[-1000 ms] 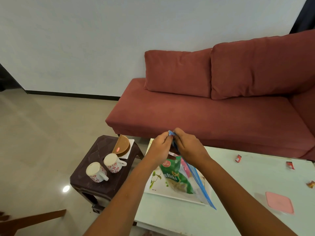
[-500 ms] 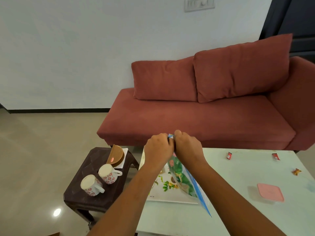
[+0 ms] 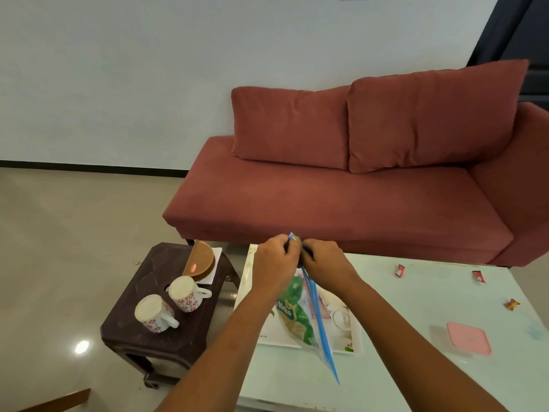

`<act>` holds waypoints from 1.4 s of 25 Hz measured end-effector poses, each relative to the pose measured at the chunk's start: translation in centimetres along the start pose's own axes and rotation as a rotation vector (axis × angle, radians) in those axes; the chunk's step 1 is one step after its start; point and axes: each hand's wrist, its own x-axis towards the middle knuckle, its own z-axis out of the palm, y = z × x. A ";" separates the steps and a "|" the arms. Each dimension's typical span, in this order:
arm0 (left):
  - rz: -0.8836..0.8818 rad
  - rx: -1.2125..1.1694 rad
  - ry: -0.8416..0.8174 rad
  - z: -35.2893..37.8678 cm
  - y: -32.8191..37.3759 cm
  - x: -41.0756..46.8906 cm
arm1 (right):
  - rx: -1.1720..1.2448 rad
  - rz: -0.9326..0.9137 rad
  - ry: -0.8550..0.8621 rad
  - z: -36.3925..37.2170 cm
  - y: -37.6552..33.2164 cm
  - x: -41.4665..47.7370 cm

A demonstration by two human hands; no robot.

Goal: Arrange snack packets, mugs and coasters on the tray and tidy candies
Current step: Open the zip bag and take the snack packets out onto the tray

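Hands [image 3: 274, 263] [image 3: 325, 264] pinching zip bag [image 3: 309, 319] top, seemingly over tray [image 3: 355, 346]

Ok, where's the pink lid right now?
In the head view, the pink lid lies flat on the white table at the right, right of the tray and nearer than the loose candies.

Zip bag [image 3: 309, 319] lower, more visible

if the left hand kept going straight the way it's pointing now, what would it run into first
The left hand points up and right, toward the zip bag top it pinches and the right hand just beyond. It would probably meet the right hand's fingers first; past them is the sofa, though depth is unclear.
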 end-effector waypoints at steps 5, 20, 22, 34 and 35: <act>-0.286 -0.071 -0.150 -0.1 -2.8 1.2 | 0.036 0.023 0.130 2.5 -1.4 2.8; -0.255 -0.243 -0.052 -2.7 -10.4 5.8 | 0.529 0.583 -0.025 9.1 -4.4 6.1; -0.302 -0.250 -0.016 -2.8 -10.8 6.0 | 0.472 0.550 0.036 9.1 -4.0 6.5; -0.512 -0.477 -0.318 -1.8 -11.0 6.8 | 0.719 0.681 0.081 8.6 -2.3 7.4; -0.506 -0.507 -0.324 -1.5 -10.9 6.9 | 0.634 0.675 0.019 8.7 -2.4 7.5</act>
